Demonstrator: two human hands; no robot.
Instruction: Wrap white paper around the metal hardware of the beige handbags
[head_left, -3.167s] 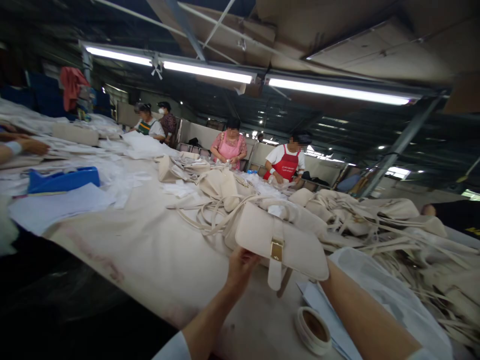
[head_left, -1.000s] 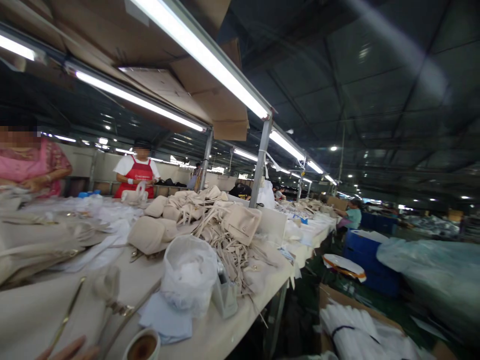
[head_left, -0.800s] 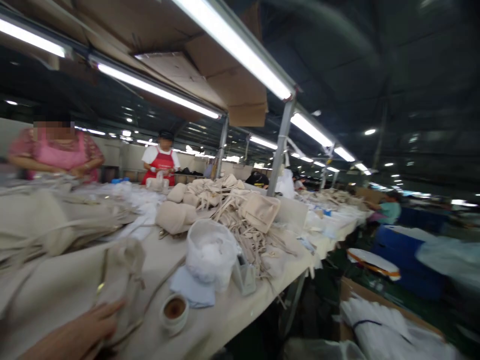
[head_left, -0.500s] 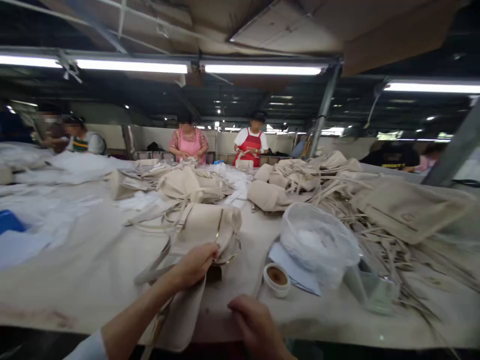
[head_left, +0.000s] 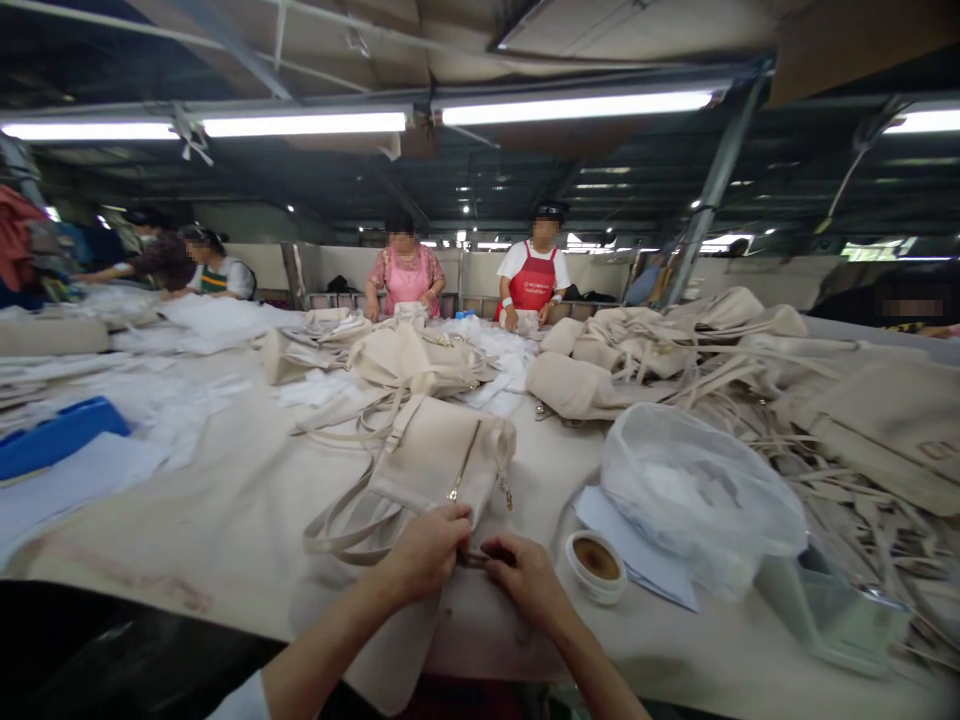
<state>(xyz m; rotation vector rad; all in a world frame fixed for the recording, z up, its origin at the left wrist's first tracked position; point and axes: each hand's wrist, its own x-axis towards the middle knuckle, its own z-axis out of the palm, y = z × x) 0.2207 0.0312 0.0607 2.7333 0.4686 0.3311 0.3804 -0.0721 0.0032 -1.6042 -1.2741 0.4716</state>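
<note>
Bag (head_left: 429, 455) under both hands

On the table (head_left: 240, 490), it is gripped just below its zipper (head_left: 466, 462) by the left hand (head_left: 429, 548), fingers curled. A small brown piece (head_left: 473, 560) is met by the right hand (head_left: 526, 580); whether it is pinched cannot be told.

A beige table (head_left: 247, 520) is stretching across the view, pinkish stains (head_left: 189, 598) marking its near left. A bag (head_left: 431, 460) is lying at the middle. To its right, a jar (head_left: 596, 567) is standing just beside bluish sheets (head_left: 637, 548), which a plastic sack (head_left: 697, 490) is partly covering. More bags (head_left: 862, 400) are heaping at the right; white tissue (head_left: 176, 400) is spreading at the left.
</note>
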